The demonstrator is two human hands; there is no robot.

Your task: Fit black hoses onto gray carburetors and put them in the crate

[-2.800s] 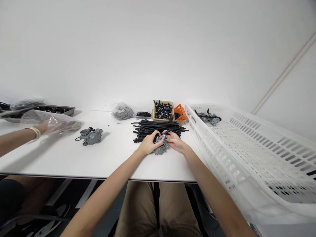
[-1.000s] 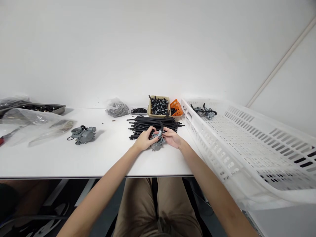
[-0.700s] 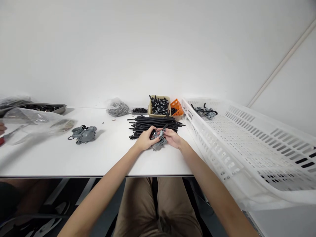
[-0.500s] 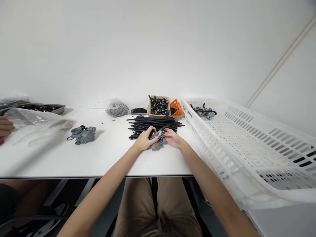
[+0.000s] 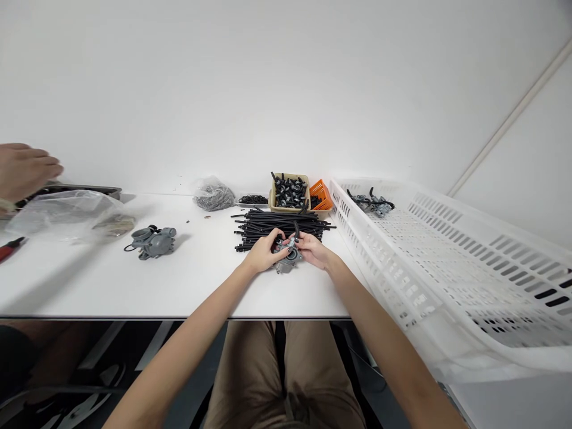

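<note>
A grey metal carburetor (image 5: 286, 266) rests at the front of the table between my hands. My left hand (image 5: 263, 252) is closed round its left side, the thumb lying across the front. My right hand (image 5: 314, 250) pinches the upper right of the same carburetor, at the base of a short black tube (image 5: 297, 229) that stands up from it. The fingers partly hide that joint. Just behind my hands lies a pile of black hoses (image 5: 277, 223). A second grey carburetor (image 5: 154, 242) sits to the left on the white tabletop.
Behind the hoses stand a beige bin (image 5: 290, 192) of black fittings, an orange basket (image 5: 322, 195), a small tray (image 5: 252, 200) and a bag of small parts (image 5: 213, 195). A white crate (image 5: 447, 268) borders the right. At left are a co-worker's hand (image 5: 27, 170), plastic bag (image 5: 71, 211) and red-handled tool (image 5: 9, 249).
The black tube on the carburetor has swung from leaning right to upright. The co-worker's hand has risen from the plastic bag, and the red-handled tool now shows.
</note>
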